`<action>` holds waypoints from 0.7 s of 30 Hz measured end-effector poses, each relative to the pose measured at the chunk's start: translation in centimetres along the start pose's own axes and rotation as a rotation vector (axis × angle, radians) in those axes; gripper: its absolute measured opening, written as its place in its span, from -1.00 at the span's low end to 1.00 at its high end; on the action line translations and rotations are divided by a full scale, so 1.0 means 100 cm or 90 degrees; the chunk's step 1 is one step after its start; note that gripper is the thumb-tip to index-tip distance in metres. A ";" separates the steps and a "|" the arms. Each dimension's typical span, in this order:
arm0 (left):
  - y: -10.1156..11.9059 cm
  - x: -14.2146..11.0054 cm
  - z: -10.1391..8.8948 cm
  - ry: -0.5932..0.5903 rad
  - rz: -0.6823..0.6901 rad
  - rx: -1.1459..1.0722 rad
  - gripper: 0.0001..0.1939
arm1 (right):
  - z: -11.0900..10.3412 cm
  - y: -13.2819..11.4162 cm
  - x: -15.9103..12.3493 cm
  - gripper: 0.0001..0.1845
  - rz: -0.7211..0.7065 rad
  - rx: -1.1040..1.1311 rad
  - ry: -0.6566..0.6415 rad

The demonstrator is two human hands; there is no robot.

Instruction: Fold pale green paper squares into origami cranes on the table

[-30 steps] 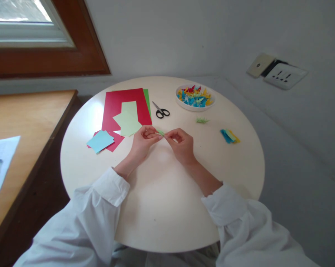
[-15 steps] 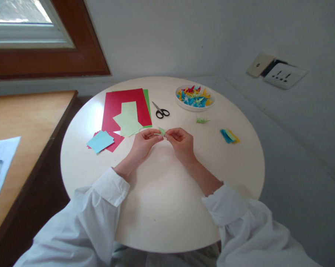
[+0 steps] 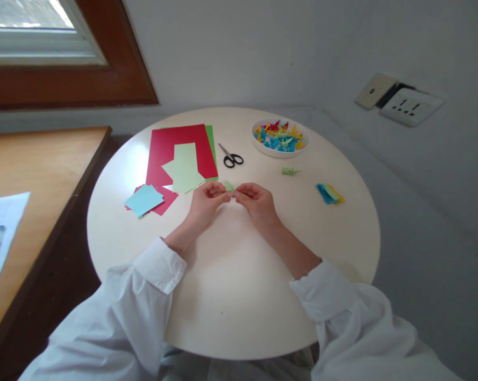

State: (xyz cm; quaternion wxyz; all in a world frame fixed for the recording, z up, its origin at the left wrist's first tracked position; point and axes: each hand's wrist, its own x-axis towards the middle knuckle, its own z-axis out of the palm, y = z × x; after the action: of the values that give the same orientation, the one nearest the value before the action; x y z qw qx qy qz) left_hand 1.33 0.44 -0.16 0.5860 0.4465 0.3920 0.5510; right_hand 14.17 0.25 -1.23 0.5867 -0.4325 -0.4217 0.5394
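Between my fingertips, over the middle of the table, is a small light green folded paper (image 3: pixel 230 187), its pointed tips sticking up. My left hand (image 3: pixel 207 204) pinches it from the left, and my right hand (image 3: pixel 258 203) pinches it from the right. The fingers cover its lower part. Just beyond my left hand lie a pale green cut paper sheet (image 3: pixel 185 166) and a red sheet (image 3: pixel 161 143) over a green one. Scissors (image 3: pixel 231 158) with black handles rest beyond both hands. Small light green folded pieces (image 3: pixel 290 171) lie beyond my right hand.
A white oval dish (image 3: pixel 280 154) of colourful folded paper pieces stands at the back right of the round table (image 3: pixel 239 307). Blue and yellow papers (image 3: pixel 330 194) lie to the right. Light blue squares (image 3: pixel 144 200) sit on red ones at left. A wooden desk (image 3: pixel 44 159) is beside the table.
The green folded paper has turned slightly between my fingers, and its tips now look more spread. My right fingertips have shifted a little closer to the left ones.
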 end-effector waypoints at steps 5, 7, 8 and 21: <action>0.002 -0.001 0.000 0.007 -0.032 -0.007 -0.81 | 0.000 -0.001 0.000 -0.78 -0.002 -0.002 0.007; 0.002 -0.002 0.000 0.001 -0.044 -0.028 -0.79 | 0.001 0.000 -0.001 -0.78 -0.006 0.006 0.014; 0.002 -0.002 0.000 -0.002 -0.048 -0.039 -0.78 | 0.001 0.000 -0.001 -0.79 -0.009 0.013 0.016; 0.001 -0.002 0.002 0.019 -0.010 -0.043 -0.84 | 0.003 -0.001 -0.002 -0.88 -0.076 -0.035 0.036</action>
State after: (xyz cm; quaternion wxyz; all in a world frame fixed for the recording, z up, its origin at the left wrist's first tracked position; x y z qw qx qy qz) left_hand 1.44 0.23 -0.01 0.5990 0.4148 0.3854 0.5663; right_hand 13.87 0.02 -1.04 0.6178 -0.4374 -0.4444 0.4790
